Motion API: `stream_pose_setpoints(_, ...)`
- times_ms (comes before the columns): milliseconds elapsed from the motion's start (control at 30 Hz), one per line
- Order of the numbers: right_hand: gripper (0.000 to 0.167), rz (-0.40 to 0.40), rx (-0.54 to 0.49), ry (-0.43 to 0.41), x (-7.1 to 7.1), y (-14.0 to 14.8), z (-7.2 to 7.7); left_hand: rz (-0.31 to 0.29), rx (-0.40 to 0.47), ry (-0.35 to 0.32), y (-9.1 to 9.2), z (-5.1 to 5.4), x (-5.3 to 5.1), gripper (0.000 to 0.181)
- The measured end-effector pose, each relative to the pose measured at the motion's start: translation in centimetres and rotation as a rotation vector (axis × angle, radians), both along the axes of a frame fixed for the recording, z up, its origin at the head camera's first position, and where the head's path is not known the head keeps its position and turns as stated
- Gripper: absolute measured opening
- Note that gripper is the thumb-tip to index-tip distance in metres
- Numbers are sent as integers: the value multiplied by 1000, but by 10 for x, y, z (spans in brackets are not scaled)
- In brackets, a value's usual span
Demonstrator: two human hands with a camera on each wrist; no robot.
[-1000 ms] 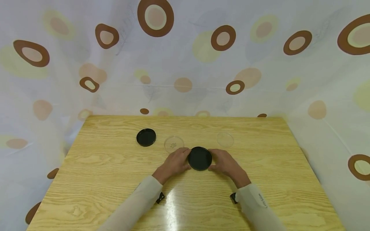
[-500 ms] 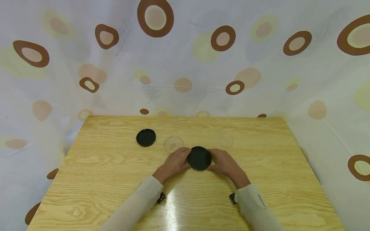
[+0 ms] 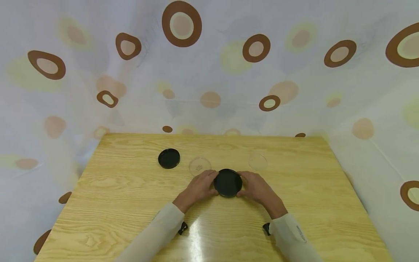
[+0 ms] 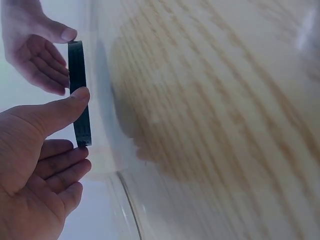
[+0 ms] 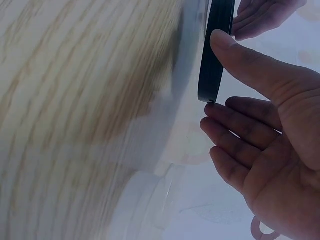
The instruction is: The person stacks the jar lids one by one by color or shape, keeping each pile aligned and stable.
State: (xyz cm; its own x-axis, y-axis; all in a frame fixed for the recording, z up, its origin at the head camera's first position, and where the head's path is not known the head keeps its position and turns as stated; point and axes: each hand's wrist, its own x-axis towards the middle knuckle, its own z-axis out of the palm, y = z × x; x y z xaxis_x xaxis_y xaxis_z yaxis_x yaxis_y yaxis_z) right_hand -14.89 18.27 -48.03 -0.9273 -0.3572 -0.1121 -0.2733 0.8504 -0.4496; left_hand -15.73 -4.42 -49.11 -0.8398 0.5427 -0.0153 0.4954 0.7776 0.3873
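Note:
Between my hands, raised off the tabletop, is a shallow round black dish (image 3: 228, 183) like a petri dish. My left hand (image 3: 202, 185) pinches its left edge, with the thumb (image 4: 80, 94) on the near side and the fingertips beneath or behind. On the opposite edge, my right hand (image 3: 258, 186) grips in the same way; its thumb (image 5: 222, 40) presses the rim in the right wrist view. In both wrist views the dish (image 4: 77, 75) appears edge-on as a thin dark band. Just beyond my left hand lies a clear round lid (image 3: 200, 166) with small print on it.
A second black dish (image 3: 169, 158) rests at the back left of the wooden table (image 3: 124, 203). Another clear lid (image 3: 258, 161) lies beyond my right hand. Patterned white cloth (image 3: 209, 72) hangs around the table's back and sides.
The head view has shifted slightly, so everything sits a little lower and further right. Both hands keep their hold on the black dish, with hardly any movement over the table.

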Motion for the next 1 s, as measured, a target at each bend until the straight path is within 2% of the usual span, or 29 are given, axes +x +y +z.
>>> stream_pose_setpoints(467, 76, 41, -38, 19, 6, -10, 8, -7, 10, 9, -13, 7, 7, 69)
stream_pose_setpoints(633, 76, 55, -45, 20, 8, -17, 11, 6, 47, -7, -22, 10, 9, 69)
stream_pose_setpoints(1000, 71, 88, -87, 45, 14, -34, 16, 8, 91, 19, -42, 11, 17, 69)
